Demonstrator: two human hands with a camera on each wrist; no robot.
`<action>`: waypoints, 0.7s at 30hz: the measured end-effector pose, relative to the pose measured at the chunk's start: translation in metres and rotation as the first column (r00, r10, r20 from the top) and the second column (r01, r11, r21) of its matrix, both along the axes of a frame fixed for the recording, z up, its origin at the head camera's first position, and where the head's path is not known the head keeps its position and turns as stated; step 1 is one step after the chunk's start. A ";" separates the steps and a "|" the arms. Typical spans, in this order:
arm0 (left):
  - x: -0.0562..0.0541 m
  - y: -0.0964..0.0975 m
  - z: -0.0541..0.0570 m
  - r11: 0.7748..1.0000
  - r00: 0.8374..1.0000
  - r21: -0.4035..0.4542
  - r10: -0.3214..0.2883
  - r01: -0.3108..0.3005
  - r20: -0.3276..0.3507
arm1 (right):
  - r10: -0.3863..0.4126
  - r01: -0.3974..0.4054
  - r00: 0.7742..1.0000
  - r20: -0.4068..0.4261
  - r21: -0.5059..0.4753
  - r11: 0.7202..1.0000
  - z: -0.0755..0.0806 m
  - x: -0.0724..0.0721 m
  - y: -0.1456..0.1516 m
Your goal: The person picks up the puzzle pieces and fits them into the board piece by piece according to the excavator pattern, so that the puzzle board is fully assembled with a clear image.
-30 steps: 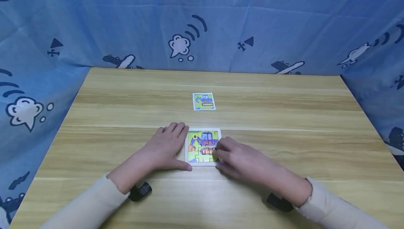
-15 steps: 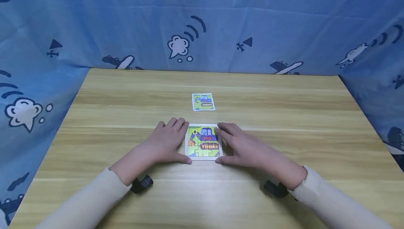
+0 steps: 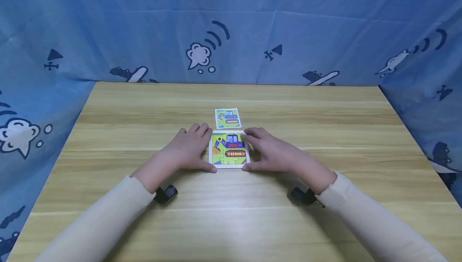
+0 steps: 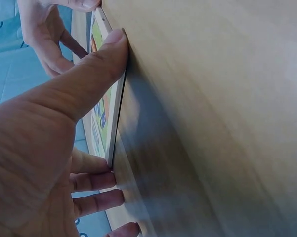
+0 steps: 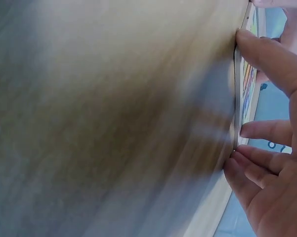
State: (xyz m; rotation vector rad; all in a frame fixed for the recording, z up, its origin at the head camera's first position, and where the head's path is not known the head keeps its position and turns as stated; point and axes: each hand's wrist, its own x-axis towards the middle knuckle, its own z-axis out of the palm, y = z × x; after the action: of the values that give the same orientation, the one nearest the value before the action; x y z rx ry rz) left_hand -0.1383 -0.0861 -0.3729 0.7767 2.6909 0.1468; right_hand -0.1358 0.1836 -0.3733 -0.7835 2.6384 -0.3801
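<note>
A square jigsaw puzzle (image 3: 229, 149) in a white-rimmed tray shows an excavator on green, its pieces fitted together. My left hand (image 3: 189, 149) holds the tray along its left side, thumb at the near corner and fingertips toward the far one. On the opposite side my right hand (image 3: 272, 149) grips it the same way, thumb low and index finger near the top corner. The left wrist view shows my thumb and fingers at the tray's pale rim (image 4: 119, 98). In the right wrist view my fingertips meet the thin edge (image 5: 238, 94). Just beyond lies a small picture card (image 3: 228, 118) with the same excavator.
The wooden tabletop (image 3: 231, 214) stretches around the puzzle on every side. Behind it and at both sides hangs a blue patterned cloth (image 3: 144, 25). Dark wrist devices (image 3: 167, 193) sit below both hands, by the beige sleeves.
The right hand has gone from curled fingers over the puzzle's right part to holding its right side. Both hands have slid the puzzle away from me, up close to the picture card.
</note>
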 end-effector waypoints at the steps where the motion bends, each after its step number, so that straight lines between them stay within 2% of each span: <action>1: 0.000 0.000 0.000 1.000 1.000 0.000 0.002 -0.002 0.003 | -0.003 0.003 1.000 0.003 0.000 1.000 0.000 0.000 0.000; 21: 0.005 -0.001 0.000 0.999 0.999 0.034 0.028 -0.029 0.034 | 0.006 -0.006 1.000 -0.004 -0.032 0.999 -0.003 0.003 0.007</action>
State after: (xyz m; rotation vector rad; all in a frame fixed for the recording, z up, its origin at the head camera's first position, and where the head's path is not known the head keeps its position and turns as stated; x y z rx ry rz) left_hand -0.1333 -0.0871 -0.3732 0.7390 2.6753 0.2116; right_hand -0.1327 0.1910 -0.3760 -0.8026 2.6387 -0.4207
